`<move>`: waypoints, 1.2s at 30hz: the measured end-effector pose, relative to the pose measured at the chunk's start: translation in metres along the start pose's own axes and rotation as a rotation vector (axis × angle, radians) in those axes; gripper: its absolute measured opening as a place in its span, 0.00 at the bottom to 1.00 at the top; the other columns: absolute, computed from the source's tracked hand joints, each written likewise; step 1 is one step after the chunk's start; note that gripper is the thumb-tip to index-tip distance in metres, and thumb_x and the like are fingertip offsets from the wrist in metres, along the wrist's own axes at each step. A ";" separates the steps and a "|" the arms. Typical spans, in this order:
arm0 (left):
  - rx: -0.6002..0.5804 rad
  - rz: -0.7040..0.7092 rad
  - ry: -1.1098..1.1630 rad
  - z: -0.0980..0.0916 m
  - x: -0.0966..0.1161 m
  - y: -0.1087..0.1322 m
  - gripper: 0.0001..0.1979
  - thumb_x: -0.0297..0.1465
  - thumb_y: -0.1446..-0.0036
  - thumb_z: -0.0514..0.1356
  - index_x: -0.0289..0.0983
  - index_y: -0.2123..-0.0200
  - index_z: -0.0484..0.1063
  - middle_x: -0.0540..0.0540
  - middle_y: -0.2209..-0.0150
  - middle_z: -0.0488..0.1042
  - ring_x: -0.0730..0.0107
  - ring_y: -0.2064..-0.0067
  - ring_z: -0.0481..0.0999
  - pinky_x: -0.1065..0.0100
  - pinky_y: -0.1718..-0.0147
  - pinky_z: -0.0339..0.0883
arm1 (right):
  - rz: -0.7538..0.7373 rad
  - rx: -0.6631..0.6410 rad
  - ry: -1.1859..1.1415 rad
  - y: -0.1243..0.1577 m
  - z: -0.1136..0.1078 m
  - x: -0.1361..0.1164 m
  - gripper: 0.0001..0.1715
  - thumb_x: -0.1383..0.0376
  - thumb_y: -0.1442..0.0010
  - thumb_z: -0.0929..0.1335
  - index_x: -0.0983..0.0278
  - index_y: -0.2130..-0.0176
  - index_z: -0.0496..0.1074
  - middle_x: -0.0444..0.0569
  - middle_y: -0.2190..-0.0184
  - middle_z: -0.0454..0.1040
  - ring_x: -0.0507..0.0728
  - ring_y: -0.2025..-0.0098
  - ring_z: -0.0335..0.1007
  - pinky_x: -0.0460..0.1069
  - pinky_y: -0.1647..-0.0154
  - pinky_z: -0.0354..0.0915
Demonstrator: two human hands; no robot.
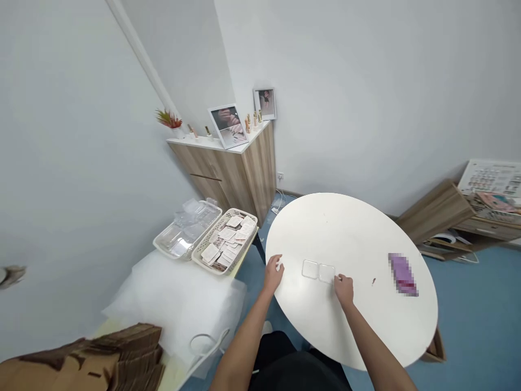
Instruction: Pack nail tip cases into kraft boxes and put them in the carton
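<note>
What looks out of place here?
At far right, a wooden panel sits tilted across a low drawer unit, not squared to it, as if dislodged. A small dark speck also lies on the white round table, right of the person's right hand.

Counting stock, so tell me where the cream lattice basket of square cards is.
In the head view, the cream lattice basket sits left of the round white table, beside the clear plastic tray.
</note>
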State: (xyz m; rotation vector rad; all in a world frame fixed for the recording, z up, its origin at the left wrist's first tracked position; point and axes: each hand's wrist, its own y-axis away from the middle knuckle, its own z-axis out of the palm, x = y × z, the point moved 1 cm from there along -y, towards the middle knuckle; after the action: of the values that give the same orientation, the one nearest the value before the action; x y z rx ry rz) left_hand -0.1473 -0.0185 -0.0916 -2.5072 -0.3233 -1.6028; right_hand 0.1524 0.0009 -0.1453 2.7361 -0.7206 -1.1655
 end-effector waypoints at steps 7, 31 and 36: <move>0.291 0.131 -0.353 -0.116 -0.005 -0.030 0.14 0.30 0.39 0.52 0.38 0.52 0.71 0.42 0.55 0.75 0.61 0.53 0.74 0.60 0.51 0.69 | -0.312 0.061 0.101 0.000 0.018 -0.060 0.29 0.58 0.43 0.59 0.71 0.48 0.67 0.63 0.54 0.64 0.68 0.49 0.64 0.60 0.49 0.62; 0.051 -0.353 -1.021 -0.262 -0.067 -0.069 0.17 0.21 0.41 0.49 0.32 0.51 0.70 0.35 0.60 0.78 0.55 0.56 0.78 0.62 0.58 0.69 | -0.565 -0.203 -0.232 0.058 0.076 -0.172 0.14 0.62 0.41 0.61 0.59 0.56 0.69 0.51 0.56 0.70 0.60 0.53 0.69 0.58 0.53 0.70; 0.205 -0.318 -0.941 -0.271 -0.049 -0.069 0.19 0.24 0.40 0.49 0.33 0.47 0.69 0.35 0.60 0.79 0.54 0.57 0.79 0.60 0.57 0.69 | -0.572 -0.170 -0.229 0.057 0.061 -0.168 0.14 0.62 0.41 0.61 0.59 0.57 0.70 0.51 0.57 0.70 0.60 0.53 0.69 0.58 0.54 0.70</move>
State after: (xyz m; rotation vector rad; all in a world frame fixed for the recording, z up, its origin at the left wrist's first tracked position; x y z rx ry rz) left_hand -0.4222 -0.0212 -0.0219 -2.9439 -0.9548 -0.2829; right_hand -0.0128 0.0330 -0.0629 2.7627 0.1748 -1.5693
